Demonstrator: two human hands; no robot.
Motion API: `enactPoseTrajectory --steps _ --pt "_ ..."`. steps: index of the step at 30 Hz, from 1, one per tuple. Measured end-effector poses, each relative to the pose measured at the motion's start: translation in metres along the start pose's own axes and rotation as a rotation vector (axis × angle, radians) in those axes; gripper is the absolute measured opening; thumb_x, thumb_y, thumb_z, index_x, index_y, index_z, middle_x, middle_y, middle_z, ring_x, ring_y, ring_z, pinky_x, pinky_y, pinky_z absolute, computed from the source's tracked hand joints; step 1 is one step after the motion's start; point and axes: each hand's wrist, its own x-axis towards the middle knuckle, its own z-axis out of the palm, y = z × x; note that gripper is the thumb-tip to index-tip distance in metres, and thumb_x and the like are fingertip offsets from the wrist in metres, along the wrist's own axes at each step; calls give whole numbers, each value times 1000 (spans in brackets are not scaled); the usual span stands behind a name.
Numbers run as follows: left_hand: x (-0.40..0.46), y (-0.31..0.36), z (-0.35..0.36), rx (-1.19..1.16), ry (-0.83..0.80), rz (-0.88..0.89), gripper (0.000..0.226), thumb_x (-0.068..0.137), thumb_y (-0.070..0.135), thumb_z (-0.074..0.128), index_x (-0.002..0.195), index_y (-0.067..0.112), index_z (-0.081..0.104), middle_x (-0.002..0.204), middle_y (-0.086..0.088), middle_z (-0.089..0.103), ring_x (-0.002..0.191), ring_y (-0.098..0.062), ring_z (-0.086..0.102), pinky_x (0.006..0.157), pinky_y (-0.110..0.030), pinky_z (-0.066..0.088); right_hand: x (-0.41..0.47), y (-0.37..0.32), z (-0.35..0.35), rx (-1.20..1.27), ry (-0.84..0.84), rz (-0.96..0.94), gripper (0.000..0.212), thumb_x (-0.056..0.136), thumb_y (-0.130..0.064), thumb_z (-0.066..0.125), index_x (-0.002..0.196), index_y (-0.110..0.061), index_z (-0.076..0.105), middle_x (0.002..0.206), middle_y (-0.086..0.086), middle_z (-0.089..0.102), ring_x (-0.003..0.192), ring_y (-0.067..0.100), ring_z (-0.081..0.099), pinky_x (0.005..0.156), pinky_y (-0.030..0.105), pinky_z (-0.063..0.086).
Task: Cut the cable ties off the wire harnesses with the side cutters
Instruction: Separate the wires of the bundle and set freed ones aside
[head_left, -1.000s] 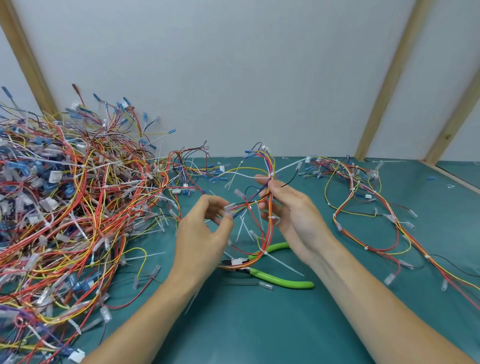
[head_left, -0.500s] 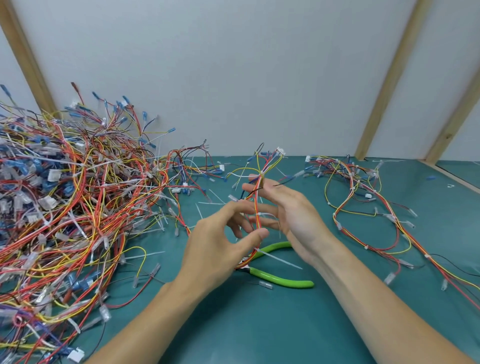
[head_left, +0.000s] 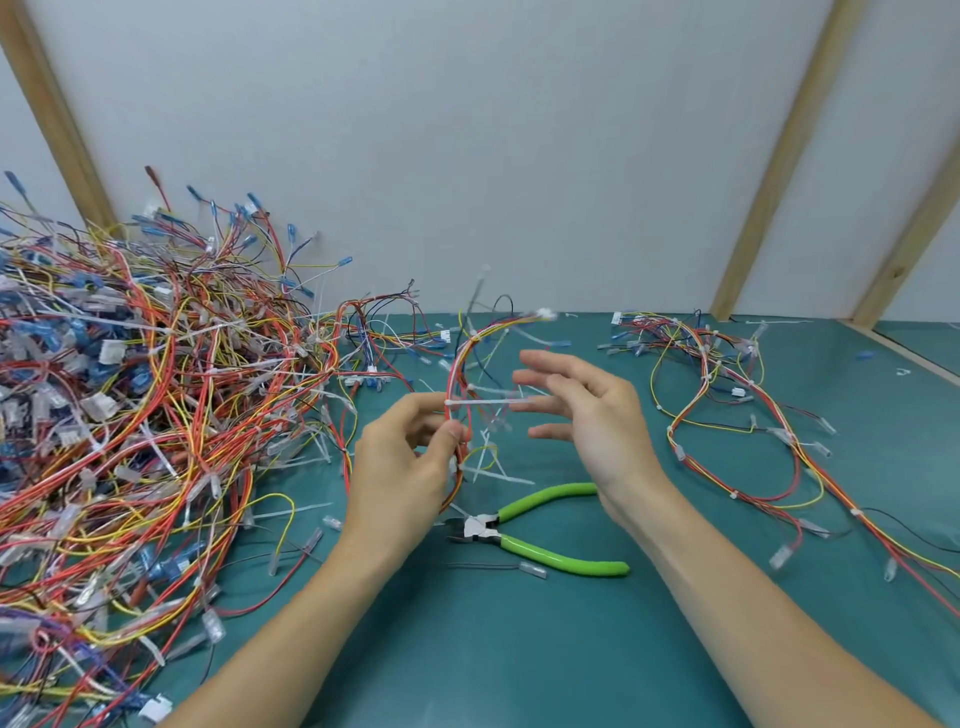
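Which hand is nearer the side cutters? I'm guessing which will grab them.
Right. The right hand hovers open just above the side cutters handles; the left hand, pinching a wire harness, sits beside their jaws.

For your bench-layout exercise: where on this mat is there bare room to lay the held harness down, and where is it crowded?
Bare mat lies between the forearms, near of the side cutters. A smaller bare strip separates the right hand from the spread harness. Crowded: the big wire pile beside the left hand.
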Motion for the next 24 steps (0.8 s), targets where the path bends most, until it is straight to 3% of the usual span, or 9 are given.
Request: enactPoseTrajectory --steps 3,7,11,15,20,24 --pt "3 -1 -2 -100 -8 -54 26 95 -2 61 99 23 67 76 0 75 70 -11 68 65 -29 55 2 7 -2 -71 67 -52 24 100 -5 58 104 -21 76 96 0 79 81 15 75 61 27 58" --pt "3 -1 -2 -195 -37 -68 26 97 -5 57 102 18 68 75 3 75 69 -7 68 65 -18 55 0 13 2 -135 -5 -56 11 93 -13 73 92 -22 77 83 0 78 75 12 74 58 26 57" --pt "3 0 -3 -268 -93 -52 21 97 -4 58 107 11 68 76 1 74 71 -12 68 66 -19 53 -2 21 5 -270 7 -151 9 83 -29 84 90 -28 78 79 -10 76 70 2 66 66 14 49" --pt "1 2 -1 -269 -185 -30 24 96 -4 59 111 11 68 75 2 73 70 -12 67 64 -21 52 -6 21 8 -361 4 -297 5 89 -33 77 83 -33 78 80 -16 74 69 3 60 64 11 41" --pt "1 2 1 -260 -219 -36 25 96 -2 60 111 15 71 78 1 74 72 -10 68 60 -23 52 -6 18 10 -306 7 -262 16 96 -28 70 83 -26 80 79 -7 75 73 11 65 67 23 47" --pt "0 2 1 -270 -212 -43 21 94 2 65 109 15 72 84 -6 76 78 -11 70 55 -23 52 -4 18 8 -344 49 -213 11 94 -29 72 86 -26 79 87 -12 74 89 6 66 77 24 44"
